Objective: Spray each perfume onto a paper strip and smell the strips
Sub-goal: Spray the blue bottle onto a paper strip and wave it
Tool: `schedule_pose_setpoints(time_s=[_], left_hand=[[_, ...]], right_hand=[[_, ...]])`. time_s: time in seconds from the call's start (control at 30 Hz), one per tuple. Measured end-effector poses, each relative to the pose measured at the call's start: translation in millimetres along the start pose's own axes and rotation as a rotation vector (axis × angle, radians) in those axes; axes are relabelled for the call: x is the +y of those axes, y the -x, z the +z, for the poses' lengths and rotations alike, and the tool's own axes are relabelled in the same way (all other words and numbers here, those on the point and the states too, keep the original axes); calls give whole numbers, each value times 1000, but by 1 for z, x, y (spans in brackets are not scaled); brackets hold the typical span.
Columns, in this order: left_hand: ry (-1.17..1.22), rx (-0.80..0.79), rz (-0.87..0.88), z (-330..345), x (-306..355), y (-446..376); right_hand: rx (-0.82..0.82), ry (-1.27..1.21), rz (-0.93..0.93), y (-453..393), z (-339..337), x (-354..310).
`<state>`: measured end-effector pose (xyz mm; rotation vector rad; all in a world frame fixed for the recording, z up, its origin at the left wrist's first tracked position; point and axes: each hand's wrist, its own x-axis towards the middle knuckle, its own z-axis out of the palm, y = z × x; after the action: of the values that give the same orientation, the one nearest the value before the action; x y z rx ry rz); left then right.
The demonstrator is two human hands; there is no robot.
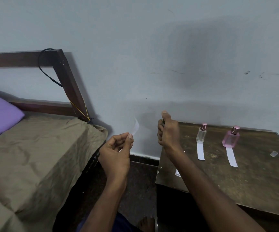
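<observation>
A brown bed point(40, 148) with a purple pillow point(0, 113) is seen on the far left, and it plays no part in this step.

Next, a thin white paper strip point(135, 127) is pinched at its low end by the thumb and first finger of the left hand point(116, 152). The strip is held up in the air, over the gap between the bed and the table, and its free top end curls a little.

Just beside it, the right hand point(166, 129) is wrapped tight around a small dark perfume bottle point(163, 122), which is mostly hidden. The thumb is set on top, as if to press.

For a good spray, the nozzle should be pointed at the flat face of the strip, with a small gap kept. One short press is likely enough, and the strip should be kept steady.

Farther right, on the worn dark wooden table point(235, 181), a clear glass bottle point(202, 134) and a pink glass bottle point(231, 138) are standing, each with a white strip point(200, 151) point(232, 157) laid in front. A small clear cap point(274, 153) is lying near the right edge.
</observation>
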<state>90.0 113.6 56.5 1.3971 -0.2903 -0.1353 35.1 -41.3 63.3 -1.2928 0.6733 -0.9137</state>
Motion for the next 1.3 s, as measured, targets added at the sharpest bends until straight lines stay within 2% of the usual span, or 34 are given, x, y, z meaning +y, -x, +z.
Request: schedule_pose_setpoints(time_s=[0.17,0.57,0.77,1.0,1.1,1.17,1.23,1.27,1.3], left_hand=[[-11,-3,15,0,1,1],[-2,-81,1,2,4,5],[-53,-165,15,3,3,9],[-77,-177,20,3,4,8],[39,-252,-119,2,8,7],[337,-454,-298,0,15,5],[600,-595,-387,3,23,4],[571,-573,-396,7,22,1],[419,-500,-410,13,15,-4]], right_hand=[[-6,94,-80,5,-1,3],[82,16,39,-9,-9,4],[207,45,43,-13,-10,4],[123,48,89,-10,-18,6],[30,55,180,-7,-29,3],[-14,51,212,-4,-39,1],[-39,29,229,-2,-52,-2],[-41,19,244,-1,-56,-4],[-34,18,254,-1,-63,-5]])
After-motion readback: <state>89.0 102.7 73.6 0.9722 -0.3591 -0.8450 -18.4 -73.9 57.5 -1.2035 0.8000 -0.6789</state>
